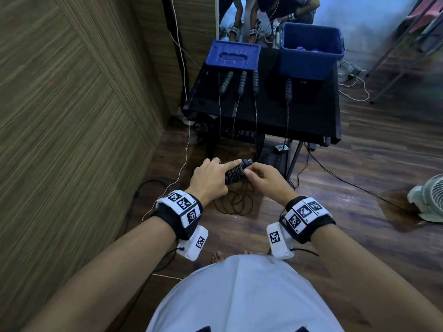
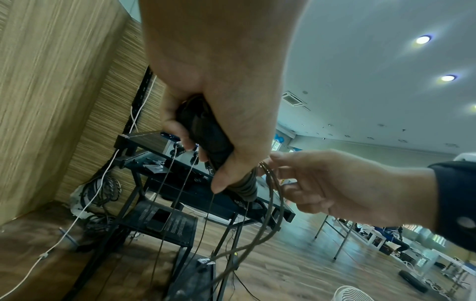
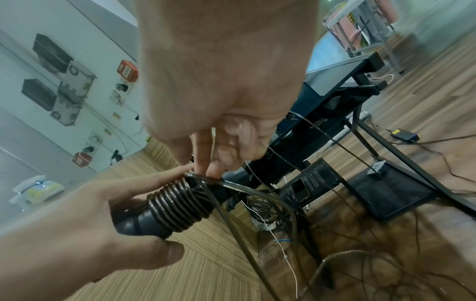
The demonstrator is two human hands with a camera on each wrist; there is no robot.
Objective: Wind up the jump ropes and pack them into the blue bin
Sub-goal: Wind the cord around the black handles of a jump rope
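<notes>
The left hand (image 1: pixel 209 177) is covering the rear part of the jump rope handle (image 1: pixel 236 172). The blue bin (image 1: pixel 311 50) contents are showing only as a purple blur, too small to identify. The fan (image 1: pixel 429 198) is running off the right edge.

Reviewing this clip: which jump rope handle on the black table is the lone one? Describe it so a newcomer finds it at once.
Start at the black table against the wall, with the open blue bin at its back right. Directly in front of that bin lies the lone handle, its cord hanging over the table's front edge. It lies apart from the three handles grouped before the blue lid.
</notes>
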